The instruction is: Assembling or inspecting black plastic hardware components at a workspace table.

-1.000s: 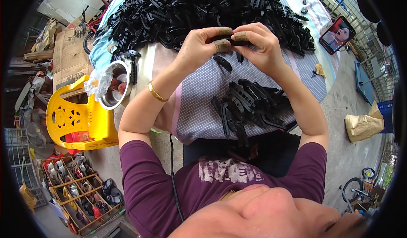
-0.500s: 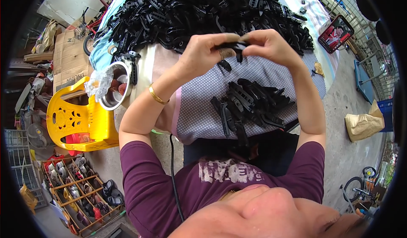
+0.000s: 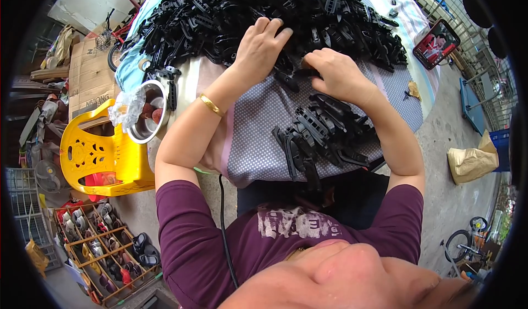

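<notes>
My left hand (image 3: pixel 257 50) reaches over the near edge of a big pile of black plastic parts (image 3: pixel 214 20). Its fingers are apart, and I see nothing held in them. To its right, my right hand (image 3: pixel 336 77) curls its thumb and forefinger round a dark plastic piece (image 3: pixel 304 73), mostly hidden against the pile behind. One more black piece (image 3: pixel 286 81) lies on the dotted cloth (image 3: pixel 253 138) between the hands. Below my right hand is a smaller heap of long, slim black parts (image 3: pixel 316 130).
Left of the table, a metal bowl (image 3: pixel 144 139) with reddish round fruit and a clear plastic bag stands by a yellow plastic chair (image 3: pixel 118 166). A phone (image 3: pixel 435 45) is propped at the right. A black cable (image 3: pixel 224 226) runs down beside me. A brown paper bag (image 3: pixel 473 159) stands on the floor.
My hands were together, handling a black part above the cloth. They have separated: the left has gone up to the pile, the right down toward the smaller heap.
</notes>
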The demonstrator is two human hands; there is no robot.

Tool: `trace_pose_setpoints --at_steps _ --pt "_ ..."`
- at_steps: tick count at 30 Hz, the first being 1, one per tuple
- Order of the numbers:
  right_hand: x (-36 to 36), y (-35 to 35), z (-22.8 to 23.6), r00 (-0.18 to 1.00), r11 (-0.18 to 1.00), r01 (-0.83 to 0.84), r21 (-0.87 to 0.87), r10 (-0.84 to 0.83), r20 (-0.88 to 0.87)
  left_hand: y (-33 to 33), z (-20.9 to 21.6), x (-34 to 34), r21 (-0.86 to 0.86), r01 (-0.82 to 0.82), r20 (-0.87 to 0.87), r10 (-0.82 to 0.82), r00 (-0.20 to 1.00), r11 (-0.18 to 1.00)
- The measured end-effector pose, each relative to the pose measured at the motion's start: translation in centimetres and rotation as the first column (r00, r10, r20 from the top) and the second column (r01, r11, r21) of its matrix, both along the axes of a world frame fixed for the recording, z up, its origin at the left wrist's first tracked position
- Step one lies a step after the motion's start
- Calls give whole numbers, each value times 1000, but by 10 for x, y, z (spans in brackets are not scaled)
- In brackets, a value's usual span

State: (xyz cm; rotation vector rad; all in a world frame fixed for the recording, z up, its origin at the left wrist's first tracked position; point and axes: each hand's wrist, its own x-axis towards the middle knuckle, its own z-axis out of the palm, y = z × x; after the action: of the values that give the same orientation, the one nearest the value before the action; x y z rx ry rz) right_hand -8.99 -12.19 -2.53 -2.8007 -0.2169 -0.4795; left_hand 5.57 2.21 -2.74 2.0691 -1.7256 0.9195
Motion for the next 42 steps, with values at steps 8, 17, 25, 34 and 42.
trace_pose_setpoints --at_steps 8,17,25,34,42 --pt "5 0 11 979 788 -130 601 7 203 12 10 -7 -139 55 -560 -124 819 989" --pt "8 -2 6 921 938 -196 287 76 381 25 14 -12 -436 184 -791 -278 -545 881" --pt "4 9 11 840 989 -133 71 74 537 23 29 -40 -315 110 -935 -288 -208 943" --pt "-3 13 23 853 995 -93 24 67 517 26 28 -34 -175 249 -932 -241 269 953" --pt "-6 0 27 965 985 -121 120 88 247 27 25 -34 -94 289 -531 -293 795 953"
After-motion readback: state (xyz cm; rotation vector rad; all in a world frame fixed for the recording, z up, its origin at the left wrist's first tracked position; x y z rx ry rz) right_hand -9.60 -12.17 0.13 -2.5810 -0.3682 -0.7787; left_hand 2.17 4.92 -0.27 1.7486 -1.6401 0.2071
